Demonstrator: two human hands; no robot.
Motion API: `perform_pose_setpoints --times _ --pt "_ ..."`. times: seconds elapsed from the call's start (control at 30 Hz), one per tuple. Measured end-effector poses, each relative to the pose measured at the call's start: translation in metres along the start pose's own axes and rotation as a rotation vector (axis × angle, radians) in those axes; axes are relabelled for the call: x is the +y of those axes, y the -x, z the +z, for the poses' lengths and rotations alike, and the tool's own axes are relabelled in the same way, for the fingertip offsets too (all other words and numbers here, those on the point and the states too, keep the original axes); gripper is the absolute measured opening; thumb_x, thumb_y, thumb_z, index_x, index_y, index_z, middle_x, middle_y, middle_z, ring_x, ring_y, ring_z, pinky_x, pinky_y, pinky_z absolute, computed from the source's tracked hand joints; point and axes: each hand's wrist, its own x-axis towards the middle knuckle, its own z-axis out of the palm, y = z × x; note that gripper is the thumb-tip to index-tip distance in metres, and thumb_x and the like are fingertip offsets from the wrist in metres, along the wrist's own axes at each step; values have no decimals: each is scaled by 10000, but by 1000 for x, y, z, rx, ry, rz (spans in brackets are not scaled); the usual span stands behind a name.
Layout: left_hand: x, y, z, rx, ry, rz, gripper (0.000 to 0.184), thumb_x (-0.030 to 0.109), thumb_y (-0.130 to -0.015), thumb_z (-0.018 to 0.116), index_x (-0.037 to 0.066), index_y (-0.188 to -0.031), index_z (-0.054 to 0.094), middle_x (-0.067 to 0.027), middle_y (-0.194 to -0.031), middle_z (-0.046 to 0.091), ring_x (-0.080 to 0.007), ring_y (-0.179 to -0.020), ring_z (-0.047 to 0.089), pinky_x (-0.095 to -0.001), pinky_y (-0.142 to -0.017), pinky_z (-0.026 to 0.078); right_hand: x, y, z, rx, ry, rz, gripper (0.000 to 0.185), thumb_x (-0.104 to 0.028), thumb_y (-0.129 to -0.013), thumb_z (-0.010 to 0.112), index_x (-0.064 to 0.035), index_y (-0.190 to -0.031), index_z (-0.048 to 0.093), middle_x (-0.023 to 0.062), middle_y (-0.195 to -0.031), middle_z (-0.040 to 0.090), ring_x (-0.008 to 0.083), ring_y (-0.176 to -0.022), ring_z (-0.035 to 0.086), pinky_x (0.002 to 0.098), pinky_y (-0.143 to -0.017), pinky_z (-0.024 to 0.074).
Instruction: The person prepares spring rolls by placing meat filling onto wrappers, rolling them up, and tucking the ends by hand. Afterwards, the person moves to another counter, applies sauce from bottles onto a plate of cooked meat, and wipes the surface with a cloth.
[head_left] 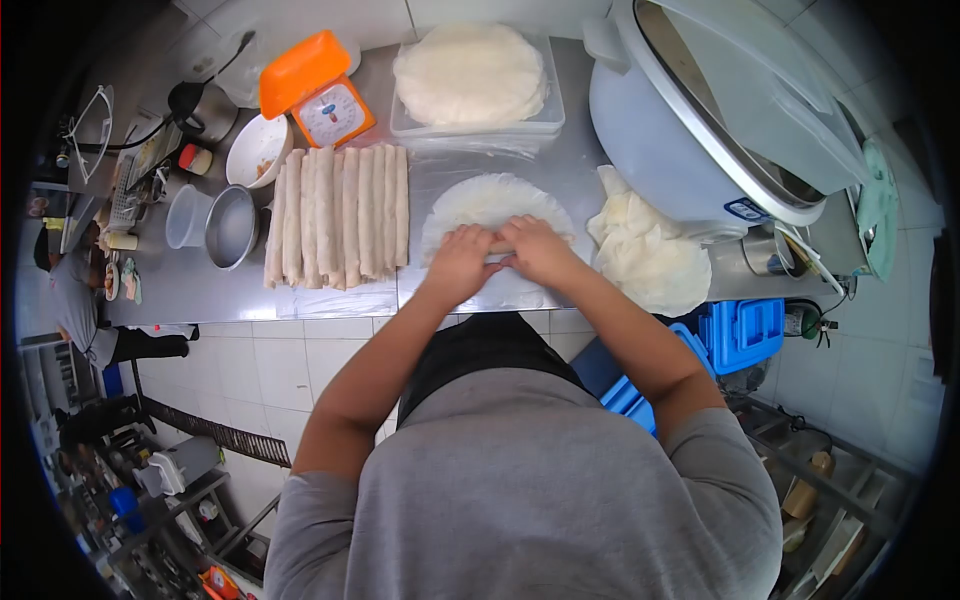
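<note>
On the metal counter in front of me lies a round, pale wrapper sheet [495, 193]. My left hand [463, 258] and my right hand [538, 250] meet at its near part, fingers curled over a folded edge, thumbs close together. Whatever filling is inside the fold stays hidden under my fingers. To the left, several long pale rolls [338, 215] lie side by side. A loose pile of wrapper sheets [645, 245] rests right of my right hand. Behind, a stack of round sheets [470, 75] fills a clear tray [553, 118].
An orange scale [335, 112], a white bowl [258, 152], a metal bowl [232, 228] and a plastic tub [188, 218] stand at the left. A large lidded container [660, 140] occupies the right. Another person [85, 295] stands far left.
</note>
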Motion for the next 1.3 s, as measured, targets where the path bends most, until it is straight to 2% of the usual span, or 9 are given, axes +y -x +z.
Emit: perform_pose_setpoints --times 0.2,0.47,0.57,0.7,0.8,0.87,0.97,1.2,1.3 --pt "-18 10 0 -119 34 -87 276 213 -780 725 71 -960 572 -135 -998 582 -353 -1050 531 -455 -928 398 12 13 -4 -123 -83 82 278 -98 -673 757 -89 -895 590 83 -967 604 298 -1012 559 421 -866 429" --pt "-43 34 -28 -105 201 -230 250 173 -783 718 36 -936 576 -148 -980 606 -345 -994 557 -435 -889 430 28 28 -22 -39 -351 170 192 -72 -723 712 -54 -880 602 132 -825 618 347 -857 596 427 -768 472" --pt "-53 26 -38 -229 191 -305 204 144 -801 684 28 -935 582 -152 -996 597 -342 -1001 549 -434 -865 440 33 27 -19 23 -284 195 129 -107 -769 670 -54 -873 613 123 -860 618 332 -878 588 416 -782 462" --pt "-49 19 -17 27 -158 -138 170 128 -807 609 46 -955 591 -145 -1033 572 -343 -1034 534 -442 -882 428 8 20 -22 140 242 200 125 -143 -817 607 -64 -909 632 87 -971 600 284 -963 554 385 -857 427" --pt "-13 17 -5 101 -107 63 266 88 -781 585 64 -1044 617 -121 -1052 560 -322 -1047 522 -423 -906 425 6 27 -6 173 212 -102 177 -131 -817 593 -69 -976 638 66 -1024 574 254 -1011 525 376 -906 394" --pt "-4 19 9 141 -48 230 339 67 -762 593 77 -1099 625 -107 -1053 560 -305 -1043 520 -412 -908 431 1 27 -1 189 166 -123 218 -129 -812 591 -77 -1019 634 64 -1012 574 253 -996 533 374 -894 407" --pt "-12 13 13 164 -109 226 425 59 -760 591 85 -1183 611 -93 -1085 548 -282 -1057 510 -400 -934 427 14 23 6 209 131 -134 214 -134 -812 590 -90 -1014 644 64 -1000 580 253 -983 541 367 -878 422" --pt "-43 -10 0 56 102 75 150 101 -879 570 37 -1009 608 -146 -945 596 -361 -955 547 -458 -896 434 33 -1 0 111 -64 57 125 -112 -813 587 -83 -900 671 75 -946 589 278 -973 544 391 -858 428" --pt "-43 -19 -6 33 -65 -80 156 105 -850 604 53 -997 604 -134 -979 594 -344 -965 547 -456 -901 425 25 -12 -7 118 58 189 130 -105 -806 597 -74 -919 653 81 -936 582 295 -967 540 419 -863 417"
